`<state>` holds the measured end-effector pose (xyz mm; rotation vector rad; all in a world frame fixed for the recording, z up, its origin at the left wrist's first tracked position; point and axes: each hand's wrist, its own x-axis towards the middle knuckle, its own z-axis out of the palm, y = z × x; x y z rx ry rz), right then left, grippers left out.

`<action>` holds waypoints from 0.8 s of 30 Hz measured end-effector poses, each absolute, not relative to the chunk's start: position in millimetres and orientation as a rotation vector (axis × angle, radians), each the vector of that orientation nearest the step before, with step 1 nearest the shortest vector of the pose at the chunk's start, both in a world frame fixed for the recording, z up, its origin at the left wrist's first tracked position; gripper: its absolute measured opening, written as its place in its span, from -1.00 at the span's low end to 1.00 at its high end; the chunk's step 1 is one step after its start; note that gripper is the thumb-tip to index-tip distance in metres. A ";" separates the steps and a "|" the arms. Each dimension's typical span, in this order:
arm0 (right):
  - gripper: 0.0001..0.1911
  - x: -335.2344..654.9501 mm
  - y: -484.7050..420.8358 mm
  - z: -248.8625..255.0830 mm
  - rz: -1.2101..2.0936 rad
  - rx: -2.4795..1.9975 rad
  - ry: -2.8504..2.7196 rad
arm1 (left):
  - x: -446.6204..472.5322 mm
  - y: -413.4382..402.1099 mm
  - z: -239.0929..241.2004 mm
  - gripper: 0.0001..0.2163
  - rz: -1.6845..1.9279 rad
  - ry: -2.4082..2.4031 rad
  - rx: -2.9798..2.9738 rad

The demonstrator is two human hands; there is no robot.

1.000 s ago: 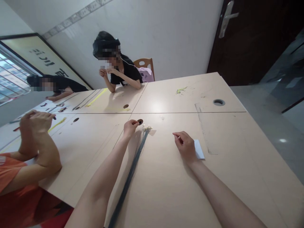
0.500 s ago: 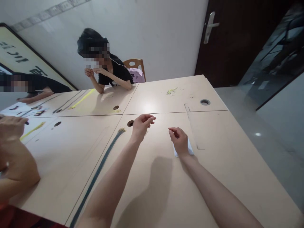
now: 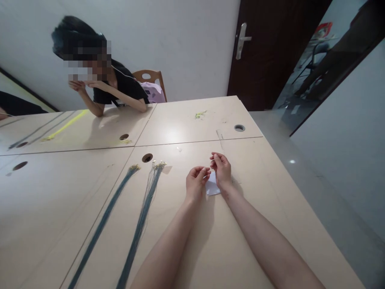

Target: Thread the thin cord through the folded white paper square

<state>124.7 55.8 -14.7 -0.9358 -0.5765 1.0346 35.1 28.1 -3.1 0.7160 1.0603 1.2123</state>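
My left hand [image 3: 197, 182] is closed in a pinch, its fingertips close beside those of my right hand. My right hand [image 3: 221, 166] is also pinched, a little higher and to the right. Whatever lies between the fingertips is too small to make out. Under my hands, partly covered, is a white paper [image 3: 213, 185]. To the left, two bundles of thin blue-green strands run along the table: one left bundle [image 3: 111, 208] and one right bundle [image 3: 143, 212], both with gold-coloured tips at the far end.
A clear ruler [image 3: 220, 138] lies beyond my right hand, partly hidden. Yellow-green scraps [image 3: 200, 114] lie at the back of the table [image 3: 270, 208]. Cable holes [image 3: 147, 157] are set in the top. Across from me, a person in black [image 3: 126, 86] leans on the table near a yellow bundle [image 3: 67, 124].
My left hand has moved right and nearer to me, close to my right hand. The view has swung right. The right-hand strand bundle shows now that my left forearm is off it.
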 end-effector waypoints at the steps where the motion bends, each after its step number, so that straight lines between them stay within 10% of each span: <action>1: -0.74 126.3 56.4 -14.2 1.028 -0.937 -0.561 | 36.5 27.0 -4.9 -0.76 1.193 1.044 0.686; 24: -0.76 127.9 59.2 -14.5 1.061 -1.206 -1.049 | 9.1 56.3 -12.8 -0.86 1.273 0.831 0.786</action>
